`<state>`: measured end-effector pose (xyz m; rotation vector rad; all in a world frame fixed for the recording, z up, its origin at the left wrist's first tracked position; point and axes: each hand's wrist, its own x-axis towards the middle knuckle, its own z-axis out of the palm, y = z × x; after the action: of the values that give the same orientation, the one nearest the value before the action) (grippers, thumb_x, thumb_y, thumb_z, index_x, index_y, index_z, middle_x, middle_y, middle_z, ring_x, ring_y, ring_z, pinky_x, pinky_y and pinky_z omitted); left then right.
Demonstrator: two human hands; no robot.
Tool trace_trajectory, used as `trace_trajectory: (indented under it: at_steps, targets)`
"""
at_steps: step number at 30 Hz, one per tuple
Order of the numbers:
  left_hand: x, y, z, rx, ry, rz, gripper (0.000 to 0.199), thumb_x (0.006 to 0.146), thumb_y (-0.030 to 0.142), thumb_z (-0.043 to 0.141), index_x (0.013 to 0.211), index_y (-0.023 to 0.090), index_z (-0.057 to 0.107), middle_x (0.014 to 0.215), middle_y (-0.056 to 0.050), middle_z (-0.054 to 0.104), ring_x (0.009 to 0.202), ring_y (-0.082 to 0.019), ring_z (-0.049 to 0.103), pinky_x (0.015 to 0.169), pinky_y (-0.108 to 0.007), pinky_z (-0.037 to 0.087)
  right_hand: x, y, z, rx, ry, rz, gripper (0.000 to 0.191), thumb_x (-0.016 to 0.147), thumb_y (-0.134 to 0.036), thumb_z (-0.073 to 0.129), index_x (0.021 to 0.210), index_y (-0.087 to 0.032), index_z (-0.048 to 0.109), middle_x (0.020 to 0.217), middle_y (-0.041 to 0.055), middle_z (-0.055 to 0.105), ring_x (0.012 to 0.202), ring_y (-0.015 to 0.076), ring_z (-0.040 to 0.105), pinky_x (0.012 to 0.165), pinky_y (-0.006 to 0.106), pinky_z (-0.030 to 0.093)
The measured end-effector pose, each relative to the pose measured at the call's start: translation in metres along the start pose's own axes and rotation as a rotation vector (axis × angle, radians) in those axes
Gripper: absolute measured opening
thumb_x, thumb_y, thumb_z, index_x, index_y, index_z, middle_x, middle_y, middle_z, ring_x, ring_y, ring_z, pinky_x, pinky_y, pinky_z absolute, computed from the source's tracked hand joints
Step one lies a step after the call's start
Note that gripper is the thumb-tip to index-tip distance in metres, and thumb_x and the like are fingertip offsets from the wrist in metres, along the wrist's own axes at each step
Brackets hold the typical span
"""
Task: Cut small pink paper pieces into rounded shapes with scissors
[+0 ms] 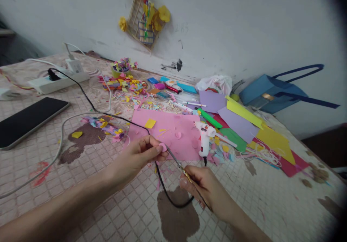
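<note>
Between the thumb and fingers of my left hand (143, 151) is a small pink paper piece (163, 147) with a rounded edge. My right hand (202, 184) is closed around the handles of a pair of scissors (180, 166), whose blades point up and left. The blade tips reach the pink piece; whether they touch it I cannot tell. Both hands are over the near edge of a pink paper sheet (168, 126). A yellow paper square (150, 123) and small pink scraps lie on that sheet. At its right side lies a white hot glue gun (205, 139).
Coloured paper sheets (238, 121) and white string (264, 157) lie to the right, near a blue bag (271, 92). Colourful paper scraps (127, 84) are heaped at the back. A phone (32, 121) and a power strip (59, 81) are on the left. A black cable (173, 203) loops below my hands.
</note>
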<state>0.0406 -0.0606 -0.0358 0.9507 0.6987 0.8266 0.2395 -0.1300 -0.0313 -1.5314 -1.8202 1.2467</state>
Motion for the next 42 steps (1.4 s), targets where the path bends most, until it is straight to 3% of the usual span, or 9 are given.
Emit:
trace_trajectory:
  at_steps: [7, 28, 37, 42]
  targets:
    - [0.002, 0.000, -0.002, -0.048, -0.015, -0.010, 0.012, 0.081, 0.022, 0.063, 0.072, 0.016, 0.056, 0.072, 0.002, 0.065, 0.069, -0.010, 0.059, 0.069, -0.022, 0.044, -0.001, 0.003, -0.002, -0.061, -0.001, -0.003, 0.042, 0.087, -0.044, 0.049, 0.058, -0.020, 0.033, 0.053, -0.0067, 0.028, 0.049, 0.0093, 0.025, 0.044, 0.023, 0.019]
    - [0.002, 0.001, -0.002, -0.035, -0.008, -0.020, 0.014, 0.078, 0.023, 0.065, 0.069, 0.016, 0.058, 0.069, 0.002, 0.065, 0.066, -0.011, 0.058, 0.066, -0.023, 0.042, 0.000, 0.005, -0.006, -0.204, 0.013, -0.007, 0.043, 0.086, -0.044, 0.052, 0.058, -0.020, 0.030, 0.054, -0.0064, 0.028, 0.050, 0.0097, 0.025, 0.046, 0.024, 0.019]
    - [0.000, 0.003, 0.000, -0.058, 0.000, -0.034, 0.013, 0.077, 0.022, 0.066, 0.070, 0.016, 0.058, 0.071, 0.001, 0.066, 0.068, -0.011, 0.060, 0.068, -0.024, 0.045, -0.005, 0.002, -0.005, -0.146, -0.034, -0.033, 0.036, 0.090, -0.040, 0.047, 0.063, -0.019, 0.037, 0.058, -0.0049, 0.037, 0.052, 0.0097, 0.032, 0.047, 0.023, 0.024]
    - [0.000, 0.003, 0.000, -0.055, 0.003, -0.032, 0.014, 0.077, 0.023, 0.067, 0.068, 0.016, 0.058, 0.072, 0.000, 0.066, 0.069, -0.011, 0.060, 0.070, -0.024, 0.046, -0.004, -0.002, -0.015, 0.064, -0.106, 0.013, 0.040, 0.086, -0.053, 0.046, 0.067, -0.018, 0.046, 0.053, -0.0055, 0.036, 0.046, 0.0085, 0.031, 0.041, 0.021, 0.023]
